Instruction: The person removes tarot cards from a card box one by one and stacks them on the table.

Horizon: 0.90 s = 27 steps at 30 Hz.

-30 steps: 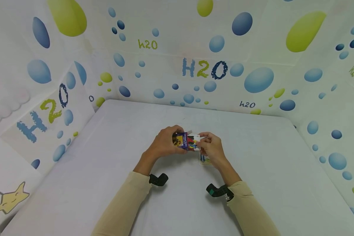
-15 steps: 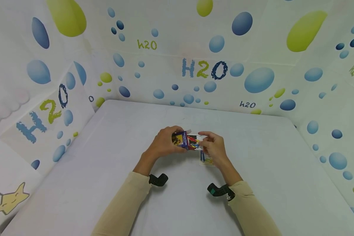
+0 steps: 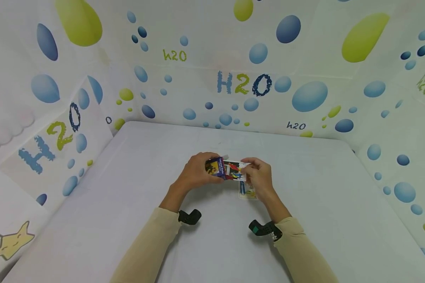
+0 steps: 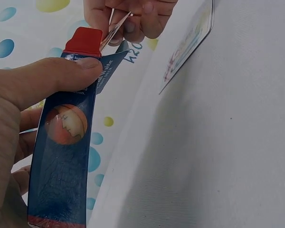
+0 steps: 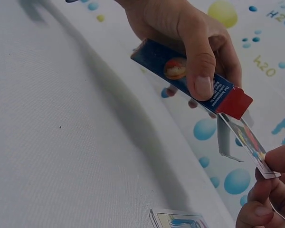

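My left hand (image 3: 195, 171) grips a small dark-blue card box (image 4: 61, 161), thumb along one narrow side and fingers behind. Its mouth faces right, with a red tab (image 5: 236, 103) and a flap (image 5: 225, 137) standing out. A colourful illustrated tarot card (image 5: 248, 140) sticks partway out of the mouth. My right hand (image 3: 260, 176) pinches the card's outer end between thumb and fingers. Below both hands, illustrated cards (image 3: 248, 191) lie on the white table, their upper part hidden behind the right hand and held card in the head view.
The white table (image 3: 127, 188) spreads around both hands. Behind it and at the sides hang white sheets (image 3: 198, 70) printed with blue and green drops and H2O lettering. Each wrist wears a black camera mount (image 3: 190, 217).
My right hand has drawn a little to the right, and more of the tarot card shows outside the box. The left hand holds the box in nearly the same place.
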Each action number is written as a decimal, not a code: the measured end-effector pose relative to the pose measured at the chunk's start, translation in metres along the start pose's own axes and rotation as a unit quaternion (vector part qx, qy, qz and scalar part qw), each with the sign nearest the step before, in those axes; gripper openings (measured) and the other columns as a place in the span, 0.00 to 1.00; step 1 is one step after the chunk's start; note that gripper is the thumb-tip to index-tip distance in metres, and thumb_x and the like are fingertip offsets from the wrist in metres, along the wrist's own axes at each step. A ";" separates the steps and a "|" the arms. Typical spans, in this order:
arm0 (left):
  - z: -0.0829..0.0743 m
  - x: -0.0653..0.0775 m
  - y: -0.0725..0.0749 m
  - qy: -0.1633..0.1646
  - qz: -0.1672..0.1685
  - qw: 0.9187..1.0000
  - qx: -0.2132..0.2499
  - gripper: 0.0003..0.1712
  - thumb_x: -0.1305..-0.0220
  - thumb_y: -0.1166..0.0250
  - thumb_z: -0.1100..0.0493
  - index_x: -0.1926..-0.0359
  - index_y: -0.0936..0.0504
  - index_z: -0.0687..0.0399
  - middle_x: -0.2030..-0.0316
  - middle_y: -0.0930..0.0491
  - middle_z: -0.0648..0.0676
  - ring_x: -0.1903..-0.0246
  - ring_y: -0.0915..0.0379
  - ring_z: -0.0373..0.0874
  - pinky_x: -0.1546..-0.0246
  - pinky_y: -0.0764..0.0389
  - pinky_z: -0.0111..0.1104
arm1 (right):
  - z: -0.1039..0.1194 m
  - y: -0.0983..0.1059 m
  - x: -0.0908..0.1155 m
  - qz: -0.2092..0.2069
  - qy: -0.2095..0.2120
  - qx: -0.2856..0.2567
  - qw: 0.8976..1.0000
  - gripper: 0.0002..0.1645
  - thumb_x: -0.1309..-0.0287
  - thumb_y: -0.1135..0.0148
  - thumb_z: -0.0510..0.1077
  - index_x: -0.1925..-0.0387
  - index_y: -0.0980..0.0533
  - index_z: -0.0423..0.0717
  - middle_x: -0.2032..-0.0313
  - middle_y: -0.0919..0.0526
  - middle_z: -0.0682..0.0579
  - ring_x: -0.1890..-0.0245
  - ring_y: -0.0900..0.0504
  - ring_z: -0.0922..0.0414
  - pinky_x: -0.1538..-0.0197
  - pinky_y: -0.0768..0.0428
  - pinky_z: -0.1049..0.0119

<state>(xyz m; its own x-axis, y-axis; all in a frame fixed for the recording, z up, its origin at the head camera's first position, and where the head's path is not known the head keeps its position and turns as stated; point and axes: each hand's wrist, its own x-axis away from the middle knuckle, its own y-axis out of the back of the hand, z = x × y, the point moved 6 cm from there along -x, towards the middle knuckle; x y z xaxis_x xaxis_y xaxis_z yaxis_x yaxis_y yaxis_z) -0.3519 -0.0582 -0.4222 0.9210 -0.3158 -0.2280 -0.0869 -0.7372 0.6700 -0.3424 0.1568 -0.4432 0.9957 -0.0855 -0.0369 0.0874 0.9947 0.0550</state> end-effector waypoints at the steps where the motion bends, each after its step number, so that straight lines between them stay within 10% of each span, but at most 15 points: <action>1: 0.000 0.000 0.000 0.002 -0.001 1.000 -0.001 0.43 0.59 0.15 0.48 0.38 0.20 0.47 0.41 0.20 0.51 0.45 0.26 0.48 0.41 0.25 0.48 | 0.000 0.000 0.000 -0.004 -0.002 -0.002 1.000 0.17 0.45 0.39 0.32 0.52 0.19 0.37 0.79 0.25 0.54 0.84 0.34 0.60 0.81 0.35 0.69; 27: 0.001 0.002 0.006 0.012 -0.017 1.000 0.000 0.43 0.58 0.16 0.47 0.38 0.20 0.48 0.40 0.21 0.53 0.43 0.27 0.50 0.40 0.25 0.47 | -0.005 0.008 -0.002 -0.034 -0.022 -0.035 0.999 0.09 0.48 0.42 0.29 0.63 0.24 0.31 0.77 0.23 0.52 0.83 0.32 0.61 0.80 0.34 0.70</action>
<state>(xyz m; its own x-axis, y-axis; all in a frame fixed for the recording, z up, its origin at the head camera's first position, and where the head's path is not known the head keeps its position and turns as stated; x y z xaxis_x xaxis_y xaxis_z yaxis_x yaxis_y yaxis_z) -0.3509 -0.0637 -0.4194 0.9324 -0.2761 -0.2334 -0.0559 -0.7478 0.6616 -0.3439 0.1647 -0.4474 0.9880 -0.1542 0.0054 0.1542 0.9879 -0.0161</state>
